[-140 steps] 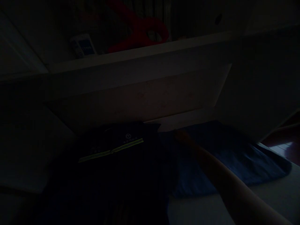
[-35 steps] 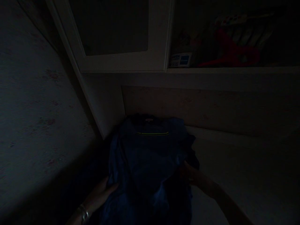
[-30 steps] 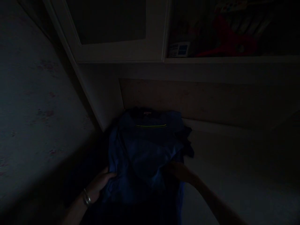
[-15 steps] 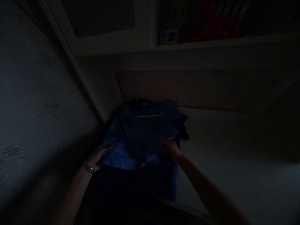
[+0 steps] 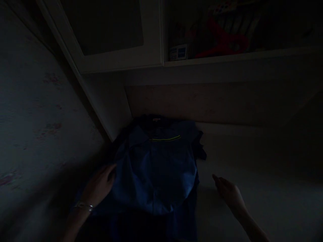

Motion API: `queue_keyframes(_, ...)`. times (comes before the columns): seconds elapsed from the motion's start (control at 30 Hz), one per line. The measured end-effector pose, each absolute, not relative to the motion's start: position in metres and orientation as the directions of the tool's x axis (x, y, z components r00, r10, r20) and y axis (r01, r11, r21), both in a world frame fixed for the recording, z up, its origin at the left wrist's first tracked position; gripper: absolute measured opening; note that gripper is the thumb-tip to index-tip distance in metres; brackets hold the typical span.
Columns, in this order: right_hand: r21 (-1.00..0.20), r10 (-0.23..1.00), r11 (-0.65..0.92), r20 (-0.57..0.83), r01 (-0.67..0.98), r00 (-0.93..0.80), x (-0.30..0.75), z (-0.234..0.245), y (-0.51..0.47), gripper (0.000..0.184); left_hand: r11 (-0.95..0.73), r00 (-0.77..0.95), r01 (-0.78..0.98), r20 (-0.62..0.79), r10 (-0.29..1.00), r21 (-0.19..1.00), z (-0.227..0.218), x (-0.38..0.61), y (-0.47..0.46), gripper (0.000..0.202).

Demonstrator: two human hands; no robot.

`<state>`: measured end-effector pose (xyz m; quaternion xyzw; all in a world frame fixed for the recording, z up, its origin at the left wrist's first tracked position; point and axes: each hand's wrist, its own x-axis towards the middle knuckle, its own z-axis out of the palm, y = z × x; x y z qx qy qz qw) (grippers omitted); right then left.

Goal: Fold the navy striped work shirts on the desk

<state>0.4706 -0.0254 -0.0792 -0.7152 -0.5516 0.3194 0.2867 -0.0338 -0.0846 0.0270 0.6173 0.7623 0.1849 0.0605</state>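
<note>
A blue garment (image 5: 156, 174) lies folded on a pale shelf, on top of a darker garment with a thin yellow-green stripe (image 5: 165, 138). The scene is very dark. My left hand (image 5: 99, 185), with a bracelet at the wrist, rests against the blue garment's left edge, fingers laid along the cloth. My right hand (image 5: 228, 191) hovers to the right of the pile, apart from it, fingers loosely stretched and holding nothing.
A white cabinet frame (image 5: 148, 60) and side wall (image 5: 37, 127) close in the left. An upper shelf (image 5: 227, 57) holds a red plastic object (image 5: 222, 40) and a small blue-and-white box (image 5: 178, 53). Bare shelf surface (image 5: 264, 195) spreads to the right.
The blue garment has been flattened onto the pile. My right hand has let go and drawn away to the right; my left hand has slid down along the left edge.
</note>
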Motion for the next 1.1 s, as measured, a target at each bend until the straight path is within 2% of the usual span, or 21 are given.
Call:
queue_keyframes(0.1,-0.51,0.981,-0.183,-0.148,0.84,0.123,0.464,-0.079,-0.027,0.044,-0.033,-0.07,0.837,0.167,0.983,0.547,0.019,0.05,-0.055,0.035)
queue_keyframes(0.2,-0.348,0.986,-0.121,-0.154,0.93,0.07,0.45,-0.075,-0.032,0.042,-0.082,0.056,0.805,0.063,0.996,0.587,-0.007,0.114,-0.026,0.04)
queue_keyframes(0.33,-0.349,0.988,-0.12,-0.131,0.929,0.078,0.447,-0.075,-0.035,0.042,-0.078,0.124,0.879,-0.069,0.99,0.471,-0.049,0.15,-0.003,0.043)
queue_keyframes(0.43,-0.38,0.988,-0.115,-0.137,0.918,0.068,0.452,-0.079,-0.032,0.04,-0.135,0.176,0.931,-0.093,0.98,0.338,-0.063,0.153,-0.002,0.053)
queue_keyframes(0.5,-0.371,0.987,-0.117,-0.147,0.921,0.066,0.453,-0.078,-0.028,0.041,-0.168,0.204,0.94,-0.096,0.974,0.298,-0.064,0.151,-0.005,0.052)
queue_keyframes(0.67,-0.335,0.975,-0.169,-0.194,0.927,0.107,0.449,-0.073,-0.022,0.041,-0.185,0.223,0.945,-0.115,0.968,0.271,-0.061,0.151,-0.006,0.051)
queue_keyframes(0.8,-0.324,0.976,-0.168,-0.191,0.931,0.11,0.45,-0.074,-0.021,0.042,-0.188,0.221,0.938,-0.085,0.972,0.292,-0.064,0.151,-0.003,0.05)
queue_keyframes(1.0,-0.304,0.974,-0.172,-0.198,0.937,0.114,0.45,-0.072,-0.021,0.042,-0.178,0.23,0.937,-0.15,0.961,0.3,-0.063,0.151,-0.001,0.051)
queue_keyframes(1.1,-0.304,0.971,-0.179,-0.209,0.936,0.118,0.449,-0.07,-0.021,0.042,-0.189,0.237,0.935,-0.131,0.963,0.301,-0.061,0.152,-0.002,0.049)
